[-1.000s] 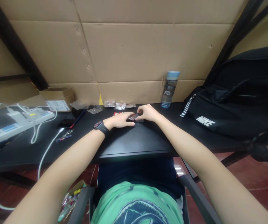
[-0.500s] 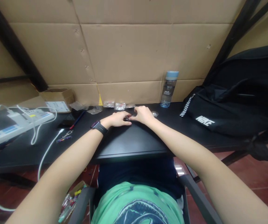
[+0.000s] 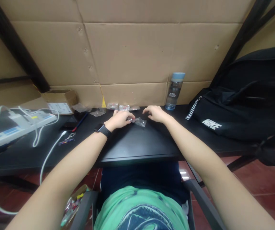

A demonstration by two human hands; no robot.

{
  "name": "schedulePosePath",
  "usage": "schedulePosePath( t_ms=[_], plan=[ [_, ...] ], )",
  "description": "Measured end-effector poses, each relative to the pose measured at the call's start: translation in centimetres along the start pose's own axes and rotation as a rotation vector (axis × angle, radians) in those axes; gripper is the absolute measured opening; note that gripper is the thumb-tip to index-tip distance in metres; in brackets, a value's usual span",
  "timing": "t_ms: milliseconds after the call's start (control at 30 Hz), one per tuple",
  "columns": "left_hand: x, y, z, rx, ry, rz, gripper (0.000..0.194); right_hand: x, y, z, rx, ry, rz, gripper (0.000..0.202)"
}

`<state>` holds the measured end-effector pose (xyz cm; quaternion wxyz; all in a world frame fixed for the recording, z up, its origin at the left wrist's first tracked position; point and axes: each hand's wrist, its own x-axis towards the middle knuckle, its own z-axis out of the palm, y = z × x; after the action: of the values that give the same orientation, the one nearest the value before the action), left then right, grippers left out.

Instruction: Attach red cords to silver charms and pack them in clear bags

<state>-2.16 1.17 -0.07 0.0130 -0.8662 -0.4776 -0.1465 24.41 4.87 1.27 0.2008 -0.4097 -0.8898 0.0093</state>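
A small clear plastic bag (image 3: 140,122) lies at the middle of the black table (image 3: 137,145), its near end between the fingers of my left hand (image 3: 121,119), which wears a dark watch (image 3: 103,129). What is inside the bag is too small to tell. My right hand (image 3: 155,114) hovers to the right of the bag, apart from it, fingers curved and spread with nothing seen in them. Behind my left hand, a row of small clear packets (image 3: 124,107) rests against the cardboard wall.
A water bottle (image 3: 175,91) and a black bag (image 3: 228,105) stand on the right. On the left are a power strip (image 3: 19,127) with white cables, a cardboard box (image 3: 60,101), a phone (image 3: 67,126), a pen (image 3: 80,122), keys (image 3: 66,140) and empty plastic bags (image 3: 98,112).
My right hand has come away from my left hand, moving right and opening. The clear bag now shows between them, still at my left fingers.
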Motion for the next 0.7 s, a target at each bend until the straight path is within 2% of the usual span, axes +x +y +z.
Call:
schedulePosePath(
  t_ms=[100,167,300,400,567,700],
  plan=[
    [0.2,-0.1,0.6,-0.027,0.051,-0.031,0.033,0.0,0.5,0.1,0.176,-0.090,-0.068,0.038],
    [0.3,-0.1,0.7,-0.043,0.069,-0.040,0.033,0.1,0.3,0.3,0.296,-0.102,-0.124,0.031],
    [0.3,0.0,0.2,-0.065,0.069,-0.027,0.031,0.4,-0.5,0.6,0.421,-0.137,-0.227,0.022],
    [0.2,0.4,-0.7,-0.034,0.067,0.011,0.037,0.3,-0.9,0.7,0.416,-0.183,-0.253,0.019],
    [0.1,0.7,-1.0,-0.019,0.008,0.054,0.016,0.1,-1.1,0.9,0.338,-0.199,-0.228,0.011],
    [0.0,0.5,-0.9,0.018,0.035,0.010,0.009,0.2,-1.6,1.3,0.289,-0.197,-0.228,0.009]
  ],
)
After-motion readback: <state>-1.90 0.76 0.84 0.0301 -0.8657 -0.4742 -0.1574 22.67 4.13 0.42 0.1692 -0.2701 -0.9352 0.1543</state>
